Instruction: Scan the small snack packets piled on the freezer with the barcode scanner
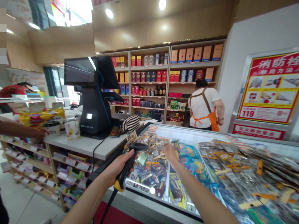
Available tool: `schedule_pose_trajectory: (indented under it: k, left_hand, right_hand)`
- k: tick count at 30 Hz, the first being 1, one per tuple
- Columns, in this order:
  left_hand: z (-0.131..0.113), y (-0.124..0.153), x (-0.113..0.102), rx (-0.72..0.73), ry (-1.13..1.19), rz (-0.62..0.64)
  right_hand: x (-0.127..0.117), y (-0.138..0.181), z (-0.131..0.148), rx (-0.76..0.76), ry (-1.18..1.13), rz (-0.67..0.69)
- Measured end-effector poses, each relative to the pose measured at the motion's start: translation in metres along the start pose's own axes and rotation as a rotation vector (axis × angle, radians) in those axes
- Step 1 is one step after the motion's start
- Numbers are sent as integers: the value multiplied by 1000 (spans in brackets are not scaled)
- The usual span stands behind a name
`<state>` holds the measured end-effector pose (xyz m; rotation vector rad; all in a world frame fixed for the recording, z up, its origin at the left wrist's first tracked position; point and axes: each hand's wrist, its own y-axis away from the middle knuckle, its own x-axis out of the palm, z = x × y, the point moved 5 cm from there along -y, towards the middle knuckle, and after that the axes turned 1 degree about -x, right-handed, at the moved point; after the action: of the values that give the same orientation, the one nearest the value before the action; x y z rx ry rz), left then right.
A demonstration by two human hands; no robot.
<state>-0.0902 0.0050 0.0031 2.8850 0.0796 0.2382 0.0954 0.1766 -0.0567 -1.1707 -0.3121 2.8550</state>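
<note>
My left hand (126, 163) is wrapped round the handle of a black and yellow barcode scanner (123, 174), whose head points forward and right over the freezer. A cable hangs from the scanner's lower end. Reaching farther over the chest freezer (137, 199), my right hand (170, 151) has its fingers curled beside a dark wrapped packet (176, 146). What those fingers hold, if anything, is hidden. Colourful wrapped packets (156, 174) fill the freezer's near section, with blue packets (190, 158) right of the hand.
Several clear and orange packets (233, 165) are heaped on the right. A black cash register (93, 109) and a paper cup (72, 129) stand on the counter (98, 149). Behind the freezer, a person in an orange apron (203, 109) faces shelves of boxes. Another person's arm (21, 129) enters left.
</note>
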Motion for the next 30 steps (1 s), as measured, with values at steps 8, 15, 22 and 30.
schedule_pose_trajectory:
  k: [8,15,22,30]
  left_hand:
    - [4,-2,2,-8,51,38]
    - [5,-7,29,-38,-24,85]
    - [15,-17,51,-53,-87,90]
    - [8,-15,78,-49,-83,185]
  right_hand:
    - [10,6,14,105,79,30]
    - [-69,23,-35,32,203,-64]
    - [-180,78,-114,47,627,-216]
    - [-204,116,-144,50,715,-185]
